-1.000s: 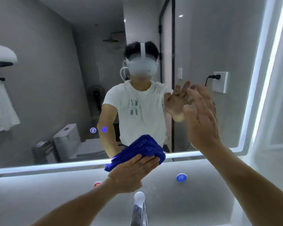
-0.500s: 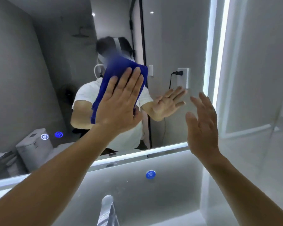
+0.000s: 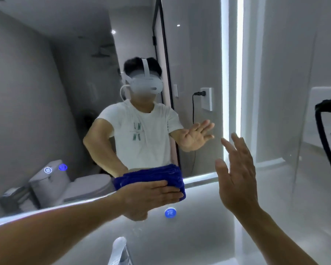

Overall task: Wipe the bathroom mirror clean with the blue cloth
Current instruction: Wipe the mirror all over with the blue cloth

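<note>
A faucet [image 3: 120,250] and blue button [image 3: 170,212] sit below the mirror [image 3: 46,92].

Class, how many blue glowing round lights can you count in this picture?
2: one blue light on the mirror at lower left; another below the mirror, right of the left hand. The forearm may hide more.

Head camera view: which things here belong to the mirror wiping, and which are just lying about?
Part of the job:
mirror
blue cloth, pressed at the mirror's lower edge by the left hand

Just there:
right hand, open and empty
tap
blue round button
wall socket
</note>
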Demonstrator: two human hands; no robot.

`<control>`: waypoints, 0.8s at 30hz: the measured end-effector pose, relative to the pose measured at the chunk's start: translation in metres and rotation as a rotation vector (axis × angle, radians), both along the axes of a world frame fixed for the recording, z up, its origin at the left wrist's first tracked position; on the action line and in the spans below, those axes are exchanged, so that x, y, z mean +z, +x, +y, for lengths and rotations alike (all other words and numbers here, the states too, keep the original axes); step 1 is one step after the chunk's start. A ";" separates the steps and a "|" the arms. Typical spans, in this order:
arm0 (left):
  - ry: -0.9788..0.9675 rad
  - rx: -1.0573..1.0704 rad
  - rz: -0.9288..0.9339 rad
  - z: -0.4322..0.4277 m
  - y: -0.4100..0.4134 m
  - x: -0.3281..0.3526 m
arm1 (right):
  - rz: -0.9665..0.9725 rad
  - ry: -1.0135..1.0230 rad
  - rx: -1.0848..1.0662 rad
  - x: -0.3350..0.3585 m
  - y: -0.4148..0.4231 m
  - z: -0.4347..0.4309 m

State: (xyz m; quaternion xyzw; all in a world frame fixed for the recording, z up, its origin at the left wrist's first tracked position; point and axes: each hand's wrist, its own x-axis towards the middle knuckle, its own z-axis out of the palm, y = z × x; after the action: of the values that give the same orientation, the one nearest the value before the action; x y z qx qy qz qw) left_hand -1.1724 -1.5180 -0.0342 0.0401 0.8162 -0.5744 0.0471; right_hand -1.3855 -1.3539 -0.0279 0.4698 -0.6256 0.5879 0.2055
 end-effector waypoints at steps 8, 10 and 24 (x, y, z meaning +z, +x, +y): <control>-0.028 0.002 0.582 -0.019 0.025 0.193 | 0.049 -0.112 0.122 0.070 0.046 -0.029; -0.018 0.050 0.762 -0.026 0.042 0.209 | 0.096 -0.102 0.108 0.099 0.067 -0.042; -0.049 -0.022 0.782 -0.064 0.165 0.259 | 0.196 -0.185 0.132 0.161 0.186 -0.076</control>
State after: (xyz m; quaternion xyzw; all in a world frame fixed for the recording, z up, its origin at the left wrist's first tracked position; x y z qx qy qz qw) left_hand -1.0078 -1.5823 0.2248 -0.1744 0.7582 -0.5660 -0.2726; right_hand -1.1997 -1.4301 0.1331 0.5439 -0.5134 0.6068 0.2689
